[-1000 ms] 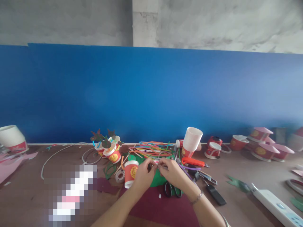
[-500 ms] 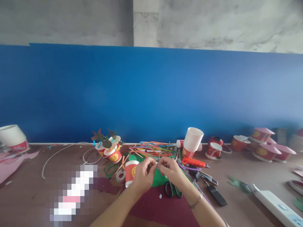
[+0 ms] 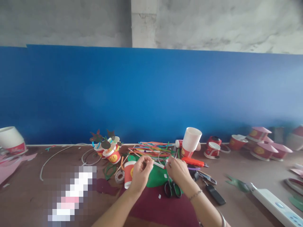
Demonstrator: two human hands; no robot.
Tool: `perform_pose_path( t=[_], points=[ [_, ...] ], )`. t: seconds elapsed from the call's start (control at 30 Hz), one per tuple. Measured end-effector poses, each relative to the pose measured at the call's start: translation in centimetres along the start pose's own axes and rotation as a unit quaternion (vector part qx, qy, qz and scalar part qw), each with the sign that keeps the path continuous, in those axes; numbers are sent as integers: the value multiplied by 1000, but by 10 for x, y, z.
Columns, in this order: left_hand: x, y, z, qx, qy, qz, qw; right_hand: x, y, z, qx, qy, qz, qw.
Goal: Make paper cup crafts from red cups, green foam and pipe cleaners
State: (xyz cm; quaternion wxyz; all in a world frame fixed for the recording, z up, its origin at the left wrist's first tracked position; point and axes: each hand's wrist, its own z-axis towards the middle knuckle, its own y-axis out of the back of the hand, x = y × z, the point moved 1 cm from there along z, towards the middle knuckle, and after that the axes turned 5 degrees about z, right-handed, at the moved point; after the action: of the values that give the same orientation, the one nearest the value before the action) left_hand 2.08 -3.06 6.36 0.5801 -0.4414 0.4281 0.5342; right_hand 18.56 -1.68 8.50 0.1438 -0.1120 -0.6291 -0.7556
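My left hand [image 3: 141,175] is raised beside a red paper cup [image 3: 129,175], thumb and fingers pinched together; whatever is between the fingertips is too small to make out. To its right, my right hand [image 3: 178,171] has its fingers bent together above black-handled scissors [image 3: 172,189], and I cannot make out what it holds. Between the hands a white marker with a red end [image 3: 159,165] shows over green paper [image 3: 156,177]. A small white scrap [image 3: 165,175] lies on that green paper. Dark red paper [image 3: 163,208] spreads under the wrists, with another white scrap [image 3: 159,196] on it.
Coloured pipe cleaners [image 3: 151,146] are heaped behind the hands. Decorated cups [image 3: 112,155] and a tape roll [image 3: 119,177] are on the left. On the right are stacked white cups [image 3: 191,140], an orange cutter [image 3: 194,162], a black key fob [image 3: 215,194] and a power strip [image 3: 274,201].
My hands have drawn apart, the right one moving rightward and the left slightly leftward. The marker between them has come into sight. The whole view has shifted a little.
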Motion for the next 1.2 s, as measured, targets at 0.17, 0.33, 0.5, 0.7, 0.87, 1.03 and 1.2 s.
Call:
perform_pose_path(
  t=[0.17, 0.33, 0.5, 0.7, 0.87, 1.03, 1.2],
  points=[
    [4, -2, 9, 17, 59, -79, 995, -5, 3, 3, 10, -10, 7, 1000],
    [6, -3, 8, 6, 69, -92, 993, 15, 2, 0, 21, 68, 362, 929],
    [5, -3, 7, 24, 75, -90, 993, 20, -2, -2, 10, 77, 458, 885],
    [4, -4, 7, 47, 69, -90, 992, 28, 5, -7, -17, 140, 419, 897],
    [9, -3, 12, 4, 95, -95, 991, 36, 6, -13, -89, 143, 372, 913],
    [10, -3, 12, -9, 88, -138, 987, 37, -10, -13, -51, 74, 422, 902],
    [3, -5, 6, -29, 46, -101, 993, 39, -24, -16, -23, -40, 523, 851]
  ],
)
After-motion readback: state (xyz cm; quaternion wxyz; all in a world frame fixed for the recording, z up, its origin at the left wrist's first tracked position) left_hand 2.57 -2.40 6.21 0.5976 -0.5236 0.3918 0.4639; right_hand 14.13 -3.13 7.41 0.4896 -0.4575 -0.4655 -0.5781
